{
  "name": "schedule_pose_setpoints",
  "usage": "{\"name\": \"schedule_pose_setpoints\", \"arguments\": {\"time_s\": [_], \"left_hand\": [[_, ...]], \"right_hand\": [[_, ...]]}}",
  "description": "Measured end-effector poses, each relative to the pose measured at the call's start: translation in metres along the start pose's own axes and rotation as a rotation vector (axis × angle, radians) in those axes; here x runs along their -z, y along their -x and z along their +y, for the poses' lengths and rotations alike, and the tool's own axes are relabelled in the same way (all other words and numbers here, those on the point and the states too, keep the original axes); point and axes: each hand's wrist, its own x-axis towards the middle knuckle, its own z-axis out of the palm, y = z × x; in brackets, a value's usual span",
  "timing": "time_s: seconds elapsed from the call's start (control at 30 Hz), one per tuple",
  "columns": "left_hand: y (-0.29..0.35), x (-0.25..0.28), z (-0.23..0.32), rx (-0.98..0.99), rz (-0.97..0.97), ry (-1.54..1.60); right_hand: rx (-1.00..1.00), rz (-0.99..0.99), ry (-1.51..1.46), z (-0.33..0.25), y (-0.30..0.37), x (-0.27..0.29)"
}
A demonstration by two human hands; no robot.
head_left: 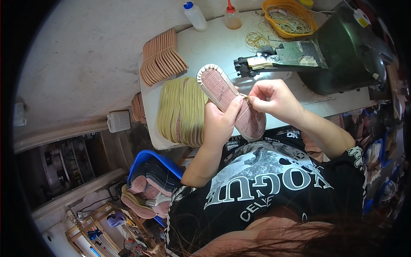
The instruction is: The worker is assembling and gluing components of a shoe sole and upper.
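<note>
A pink, grid-patterned shoe sole (219,88) with a pale rim, gathered into pleats at its rounded far end, is tilted in front of my chest. My left hand (219,122) grips it by the side near its middle, with the thumb lying across its face. At the sole's narrow middle, my right hand (276,100) is closed in a pinch on a small tan bit at the rim. Whether that bit is a band or a strip of edging, I cannot tell. Just left of my left hand stands a row of yellow-green soles (177,111).
Pinkish-tan soles (162,56) are stacked at the table's far left. A blue-capped bottle (195,18), a red-tipped bottle (232,20) and an orange basket (280,30) of bands stand behind. A green machine (299,55) occupies the right; a blue crate (139,160) holds soles below left.
</note>
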Motion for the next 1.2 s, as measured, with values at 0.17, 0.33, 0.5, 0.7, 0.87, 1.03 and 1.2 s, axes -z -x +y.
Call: {"name": "schedule_pose_setpoints", "arguments": {"time_s": [0.17,0.33,0.5,0.7,0.87,1.03,1.2], "left_hand": [[0.0,0.001,-0.004,0.016,0.004,-0.049],[-0.001,-0.004,-0.006,0.003,0.073,0.057],[-0.001,-0.013,0.0,-0.071,0.075,-0.117],[0.001,-0.008,0.001,-0.031,0.005,-0.293],[-0.002,-0.008,0.0,-0.103,0.016,-0.282],[-0.001,-0.015,0.004,-0.09,0.001,-0.356],[-0.007,-0.007,-0.007,-0.092,-0.013,-0.244]], "right_hand": [[0.444,0.118,0.553,-0.011,0.006,-0.006],[0.741,0.176,0.971,-0.012,0.006,-0.009],[0.567,0.046,1.246,-0.015,0.007,-0.01],[0.546,0.098,1.125,-0.017,-0.006,-0.009],[0.022,0.075,-0.13,0.008,-0.014,0.002],[0.743,0.2,0.78,0.004,-0.003,-0.005],[0.702,0.186,0.91,-0.004,-0.003,-0.004]]}}
